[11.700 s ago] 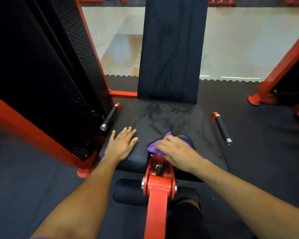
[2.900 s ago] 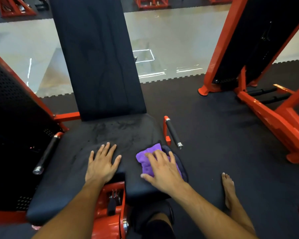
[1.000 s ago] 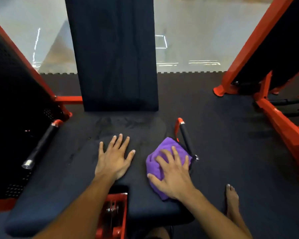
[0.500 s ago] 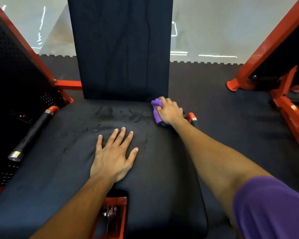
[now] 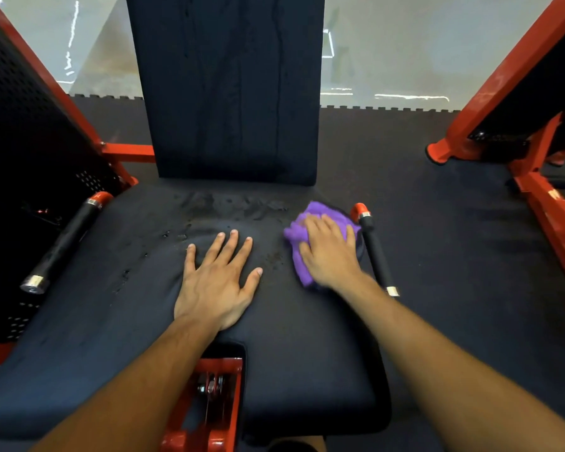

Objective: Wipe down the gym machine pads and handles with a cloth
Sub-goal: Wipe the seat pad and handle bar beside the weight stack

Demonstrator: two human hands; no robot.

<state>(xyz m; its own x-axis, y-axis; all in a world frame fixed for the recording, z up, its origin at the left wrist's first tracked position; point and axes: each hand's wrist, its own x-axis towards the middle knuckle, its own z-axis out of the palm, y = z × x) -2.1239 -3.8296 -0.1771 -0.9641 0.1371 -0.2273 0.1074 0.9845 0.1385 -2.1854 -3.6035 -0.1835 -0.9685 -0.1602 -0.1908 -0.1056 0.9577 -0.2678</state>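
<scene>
Nearest me, the red lever arm point(image 5: 206, 406) pokes through the seat notch, its lower end cut off by the frame edge. L hand point(image 5: 216, 282) lies flat on the black seat pad point(image 5: 118, 321), fingers spread, grasping nothing. R hand point(image 5: 331, 252) presses the purple cloth point(image 5: 299, 252) onto the pad's right edge w/ near-straight fingers; it's blurred, most of the cloth hidden under the palm. Right handle point(image 5: 376, 252) just beside it, left handle point(image 5: 66, 239) well apart. Wet streaks point(image 5: 229, 207) at the rear; backrest pad point(image 5: 229, 93) top cut off.
</scene>
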